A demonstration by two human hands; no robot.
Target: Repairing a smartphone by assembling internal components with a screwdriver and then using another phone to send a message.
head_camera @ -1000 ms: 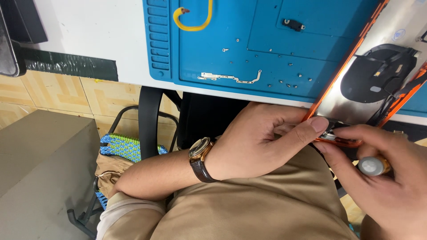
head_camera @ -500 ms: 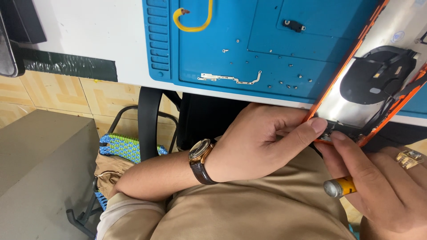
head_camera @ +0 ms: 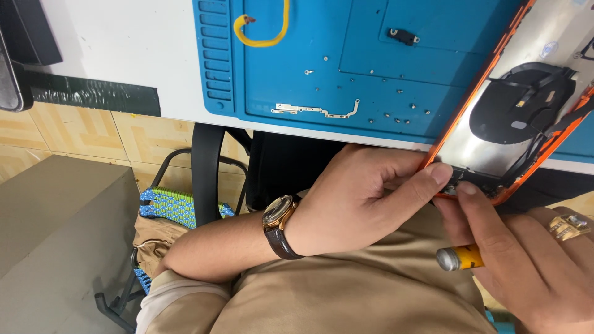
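Note:
My left hand [head_camera: 365, 198], with a brown-strapped watch [head_camera: 279, 226] on its wrist, pinches the near bottom edge of an opened orange-framed phone housing [head_camera: 495, 105] that leans over the table edge toward my lap. My right hand [head_camera: 526, 253], wearing a gold ring [head_camera: 566, 226], presses its fingertips on the same bottom edge and holds a small tool with a yellow handle and silver end [head_camera: 461, 258] against its palm. A black round coil [head_camera: 526, 102] shows inside the housing.
A blue work mat [head_camera: 346, 55] on the white table [head_camera: 124, 49] carries a thin metal bracket [head_camera: 315, 111], several tiny screws, a small black part [head_camera: 403, 36] and a yellow cable [head_camera: 266, 28]. A black chair frame [head_camera: 207, 173] and a woven blue-green seat [head_camera: 170, 207] stand below.
My right hand has turned so the tool's yellow handle now lies lower in the palm, and its fingertips have moved onto the housing's bottom edge. The left hand has stayed in place.

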